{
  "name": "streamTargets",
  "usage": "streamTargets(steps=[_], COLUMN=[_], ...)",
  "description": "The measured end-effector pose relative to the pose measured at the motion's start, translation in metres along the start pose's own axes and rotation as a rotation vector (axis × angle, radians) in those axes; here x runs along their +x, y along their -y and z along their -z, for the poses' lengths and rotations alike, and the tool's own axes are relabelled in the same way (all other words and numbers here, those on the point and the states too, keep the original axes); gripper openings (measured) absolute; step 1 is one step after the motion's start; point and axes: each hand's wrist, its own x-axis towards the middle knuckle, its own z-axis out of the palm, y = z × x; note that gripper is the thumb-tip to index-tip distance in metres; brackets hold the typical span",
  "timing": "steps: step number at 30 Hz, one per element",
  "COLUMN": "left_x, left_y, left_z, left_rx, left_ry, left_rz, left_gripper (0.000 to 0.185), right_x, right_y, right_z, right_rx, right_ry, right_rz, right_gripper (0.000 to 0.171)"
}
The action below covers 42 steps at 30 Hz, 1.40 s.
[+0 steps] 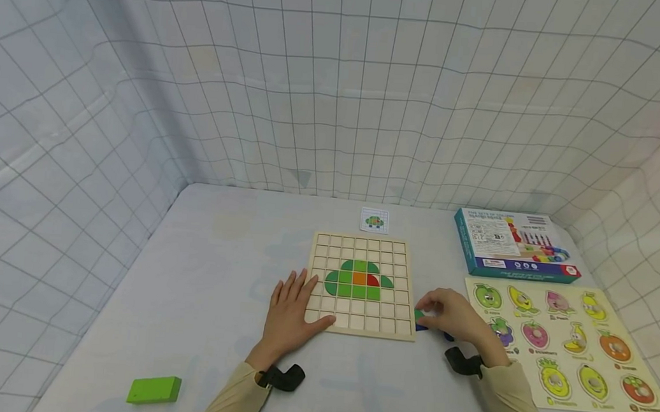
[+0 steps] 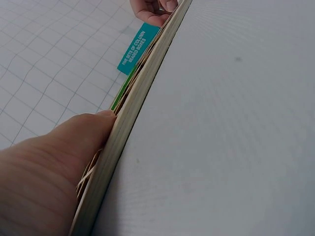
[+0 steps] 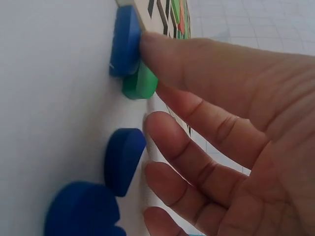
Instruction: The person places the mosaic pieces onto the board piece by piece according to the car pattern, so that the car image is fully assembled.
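Observation:
My left hand (image 1: 289, 318) lies spread on the lower left edge of a wooden grid board (image 1: 356, 323), its thumb pressing the frame (image 2: 106, 147). Green, orange and red tiles (image 1: 359, 279) form a turtle-like shape in the grid. Beside the board's lower right edge, my right hand (image 1: 450, 313) pinches a green rounded tile (image 3: 142, 83) between thumb and index finger. A blue tile (image 3: 125, 42) lies against the board next to the thumb. Under the other curled fingers are a blue half-round tile (image 3: 123, 160) and a larger blue notched piece (image 3: 81, 211).
A small printed card (image 1: 375, 220) with a similar picture lies behind the board. At right are a boxed toy set (image 1: 514, 244) and a fruit puzzle board (image 1: 579, 348). A light green block (image 1: 153, 389) sits at the front left. Netted white curtains (image 1: 344, 92) surround the table.

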Motion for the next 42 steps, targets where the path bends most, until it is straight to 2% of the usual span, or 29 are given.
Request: streamTargets(steps=[16,32,37,42], left_x=[0.000,0.000,0.000,0.000], left_y=[0.000,-0.001,-0.001,-0.001], left_z=[-0.001,0.001,0.000,0.001], left_rx=[0.001,-0.004,-0.002,-0.003], left_ry=[0.001,0.000,-0.005,-0.005], left_rz=[-0.009,-0.004,-0.007,-0.004], left_gripper=[0.086,0.086,0.086,0.087], right_x=[0.004,0.006,0.003,0.003], right_y=[-0.002,0.006,0.008,0.010], right_z=[0.002,0.001,0.000,-0.001], right_rx=[0.002,-0.029,0.000,0.012], right_ry=[-0.019,-0.038,-0.086,-0.174], right_rz=[-0.106,-0.100,-0.114,-0.105], right_gripper=[0.015,0.017,0.017,0.015])
